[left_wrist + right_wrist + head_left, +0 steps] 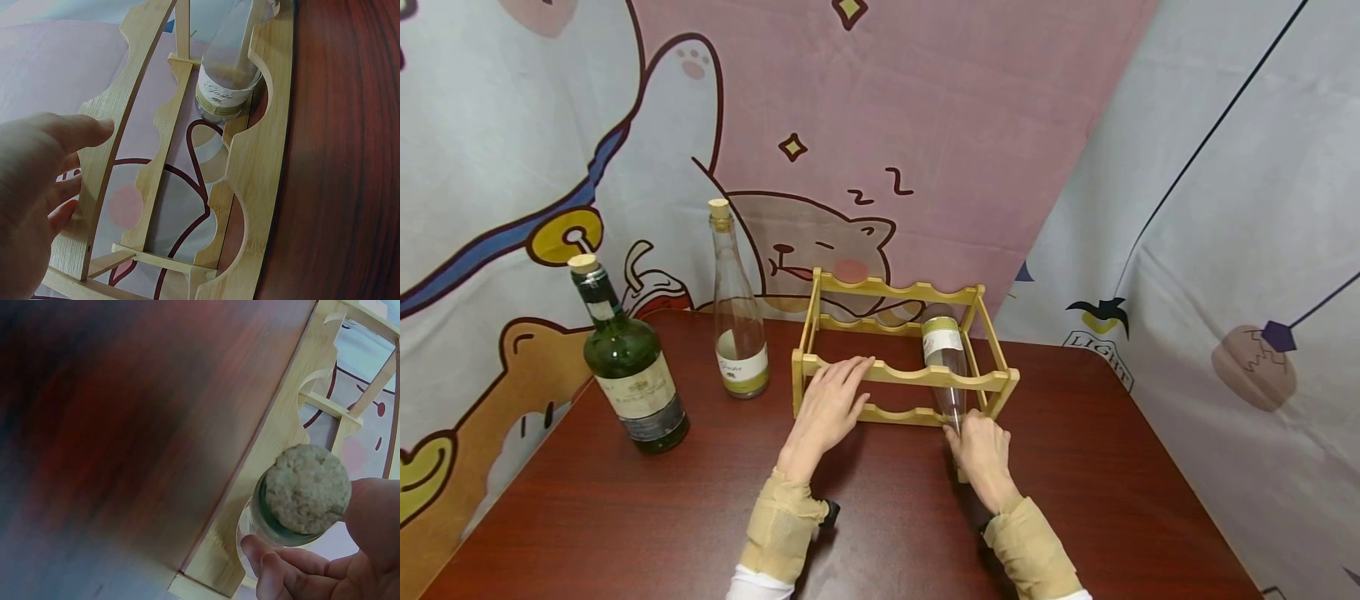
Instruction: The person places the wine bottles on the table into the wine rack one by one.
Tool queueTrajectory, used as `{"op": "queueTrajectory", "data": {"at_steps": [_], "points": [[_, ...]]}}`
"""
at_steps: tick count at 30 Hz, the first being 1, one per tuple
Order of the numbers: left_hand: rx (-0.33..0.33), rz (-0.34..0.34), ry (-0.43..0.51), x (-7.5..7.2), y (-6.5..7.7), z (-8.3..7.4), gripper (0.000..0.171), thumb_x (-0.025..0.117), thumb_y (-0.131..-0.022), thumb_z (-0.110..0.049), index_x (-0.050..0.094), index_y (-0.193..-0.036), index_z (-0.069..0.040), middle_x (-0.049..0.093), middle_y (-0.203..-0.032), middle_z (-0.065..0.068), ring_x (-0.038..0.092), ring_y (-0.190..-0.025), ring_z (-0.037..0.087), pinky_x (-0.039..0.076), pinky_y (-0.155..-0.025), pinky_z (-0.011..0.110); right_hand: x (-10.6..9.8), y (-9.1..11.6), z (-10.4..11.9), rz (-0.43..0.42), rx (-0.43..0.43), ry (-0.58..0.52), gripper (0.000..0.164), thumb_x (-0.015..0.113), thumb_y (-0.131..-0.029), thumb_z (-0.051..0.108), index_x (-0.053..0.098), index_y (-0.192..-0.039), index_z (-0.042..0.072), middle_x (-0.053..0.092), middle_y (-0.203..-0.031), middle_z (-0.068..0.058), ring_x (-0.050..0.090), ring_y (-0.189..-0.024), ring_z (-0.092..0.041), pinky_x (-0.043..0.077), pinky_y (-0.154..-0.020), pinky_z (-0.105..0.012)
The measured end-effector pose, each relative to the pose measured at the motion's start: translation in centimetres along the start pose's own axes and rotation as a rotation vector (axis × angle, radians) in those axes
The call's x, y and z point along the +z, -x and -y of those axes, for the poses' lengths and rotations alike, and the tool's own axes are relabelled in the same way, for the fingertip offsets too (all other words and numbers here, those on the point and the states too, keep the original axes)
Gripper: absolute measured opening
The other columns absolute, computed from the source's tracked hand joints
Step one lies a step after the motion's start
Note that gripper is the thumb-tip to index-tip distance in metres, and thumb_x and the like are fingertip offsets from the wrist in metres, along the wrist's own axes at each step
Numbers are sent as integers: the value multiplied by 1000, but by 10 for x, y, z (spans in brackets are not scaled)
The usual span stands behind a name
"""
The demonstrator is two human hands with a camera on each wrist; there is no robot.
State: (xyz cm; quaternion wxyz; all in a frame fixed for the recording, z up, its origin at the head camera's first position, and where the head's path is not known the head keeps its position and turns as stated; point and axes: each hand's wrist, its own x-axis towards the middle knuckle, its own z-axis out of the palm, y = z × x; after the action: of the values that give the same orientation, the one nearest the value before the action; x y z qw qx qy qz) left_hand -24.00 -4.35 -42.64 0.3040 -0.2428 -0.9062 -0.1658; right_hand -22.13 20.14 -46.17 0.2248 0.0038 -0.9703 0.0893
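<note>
A wooden wine rack (917,377) with scalloped rails on two levels stands on the table. In its right-hand slot on the lower level lies a clear glass bottle (943,340), its neck toward me. My right hand (983,450) grips that neck in front of the rack. The cork (307,487) in the bottle's mouth fills the middle of the right wrist view. My left hand (831,404) rests on the front upper rail near its left end, the thumb (97,132) along the wood in the left wrist view.
To the left of the rack stand a corked clear bottle (741,333) and a corked green bottle (634,375), both with labels. The dark red table (700,508) reaches back to a printed cloth (940,125) with cartoon animals.
</note>
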Motion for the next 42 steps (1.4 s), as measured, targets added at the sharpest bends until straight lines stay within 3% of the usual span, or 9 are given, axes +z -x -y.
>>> {"op": "queueTrajectory", "data": {"at_steps": [7,15,20,29,42], "points": [[-2,8,1,0,0,0,52,70,-81,-18,52,-129,-9,59,-123,8,53,-114,21,43,-95,39,-1,1,-4,-14,-1,-86,35,77,-73,26,59,-64,-3,63,-59,-27,61,-55,-42,46,-48,-51],[-9,26,-6,0,0,0,51,69,-82,-19,51,-130,-10,58,-125,7,52,-115,20,43,-96,38,-3,0,-5,90,71,-198,31,72,-80,25,59,-65,1,61,-51,-12,62,-50,-29,49,-45,-41],[-8,25,-5,-1,0,-1,51,69,-82,-19,51,-130,-10,58,-125,7,52,-115,20,43,-96,39,-4,-1,-5,126,98,-243,30,70,-81,24,59,-64,3,62,-51,-11,61,-48,-24,50,-47,-41],[-7,19,-5,-1,0,-1,51,69,-82,-19,52,-129,-10,58,-125,7,52,-115,20,43,-95,39,-6,-1,-5,131,86,-270,31,69,-82,23,58,-60,5,62,-55,-13,64,-58,-32,49,-54,-48],[8,-17,-1,0,0,0,51,70,-80,-18,53,-127,-10,60,-122,7,53,-113,21,43,-93,39,-4,-4,-7,234,178,-282,36,65,-86,26,56,-58,6,54,-52,-6,54,-51,-21,45,-47,-36]]}}
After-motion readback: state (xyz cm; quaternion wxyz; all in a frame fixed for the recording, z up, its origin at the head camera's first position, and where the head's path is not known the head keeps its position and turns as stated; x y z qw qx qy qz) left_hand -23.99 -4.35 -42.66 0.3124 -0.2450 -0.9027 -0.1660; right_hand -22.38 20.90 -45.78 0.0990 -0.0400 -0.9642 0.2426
